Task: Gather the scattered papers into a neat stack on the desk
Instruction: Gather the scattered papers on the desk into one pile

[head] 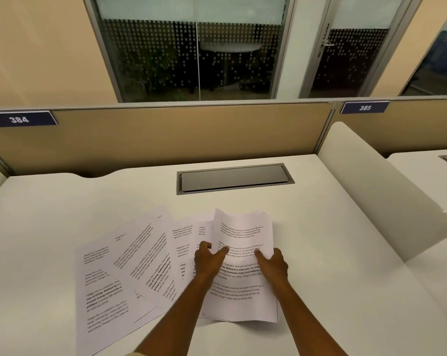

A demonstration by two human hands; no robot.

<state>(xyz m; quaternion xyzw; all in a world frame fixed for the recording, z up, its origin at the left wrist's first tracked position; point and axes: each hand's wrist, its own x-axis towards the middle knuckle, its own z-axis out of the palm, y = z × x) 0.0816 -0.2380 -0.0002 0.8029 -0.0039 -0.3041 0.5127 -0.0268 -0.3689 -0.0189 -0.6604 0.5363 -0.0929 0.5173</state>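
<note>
**Two hands gather printed sheets on a white table**

Two bare forearms reach in from the bottom edge, nearest the viewer, toward loose printed papers on a white table [320, 227]. Positions below are given relative to the grey cable hatch [234, 179], a shut metal flap set into the table near its far edge.

Well to the left of the hatch and nearer the viewer, the scattered sheets [119, 268] lie fanned and overlapping, tilted at different angles, flat on the table. One reaches close to the near table edge.

Directly in front of the hatch, nearer the viewer, the left hand [207, 260] holds the left edge of the gathered sheets [243, 253]; its thumb lies on top and its fingers curl at the edge, so this grip is closed on the paper. The far end of these sheets is wavy and lifted slightly off the table.

Just right of that, the right hand [273, 265] holds the right edge the same way, thumb pressed on the printed face, grip closed on the sheets.

Judged from this view, the paper is light, thin and floppy; it bends under its own weight and creases easily. Sheets probably slide freely over one another and over the smooth table. Holding both long edges, as here, seems best for squaring them; a flat loose sheet likely needs sliding or lifting at a corner.
</note>
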